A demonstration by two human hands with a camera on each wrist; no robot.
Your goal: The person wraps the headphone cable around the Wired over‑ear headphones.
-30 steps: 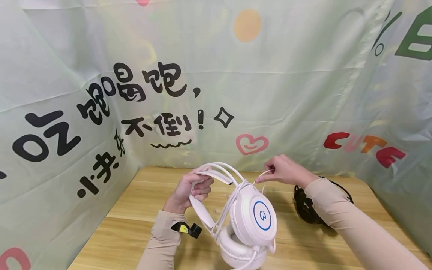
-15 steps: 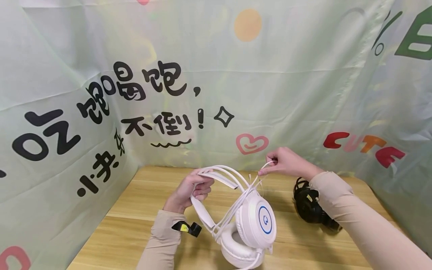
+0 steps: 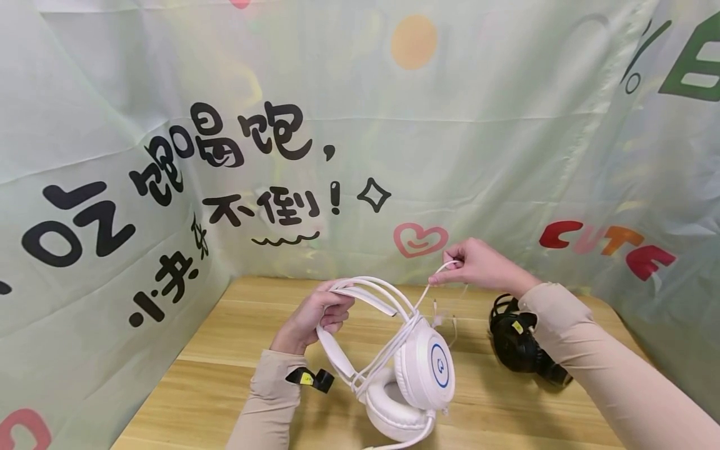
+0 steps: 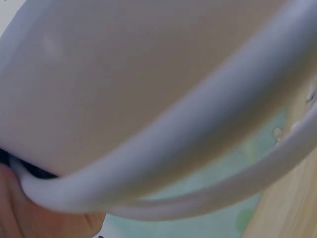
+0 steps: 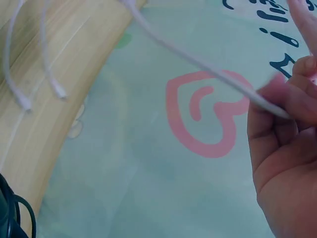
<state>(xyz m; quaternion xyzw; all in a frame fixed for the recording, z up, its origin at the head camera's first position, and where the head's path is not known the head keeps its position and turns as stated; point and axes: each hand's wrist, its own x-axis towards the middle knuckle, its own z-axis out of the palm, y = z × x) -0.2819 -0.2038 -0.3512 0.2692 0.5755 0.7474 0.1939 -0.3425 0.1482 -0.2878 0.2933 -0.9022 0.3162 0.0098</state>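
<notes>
Wooden table [image 3: 236, 350] ringed by printed green cloth [image 3: 450, 156].
Our left hand [image 3: 315, 315] grips the white headset [image 3: 394, 350]; our right hand [image 3: 478, 265] pinches its cable [image 3: 435, 275]; black headphones [image 3: 514, 340] lie just beside.

Bare wooden table [image 3: 225, 350] left of white headset [image 3: 416, 369]; black headset [image 3: 514, 344] crowds right.

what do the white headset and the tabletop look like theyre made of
White headset: earcup shell looks like smooth glossy plastic, going by its even sheen; the ear cushion looks like soft padded leatherette, though that is uncertain. Tabletop: light wood or wood-look laminate, with visible grain lines and plank seams.
</notes>
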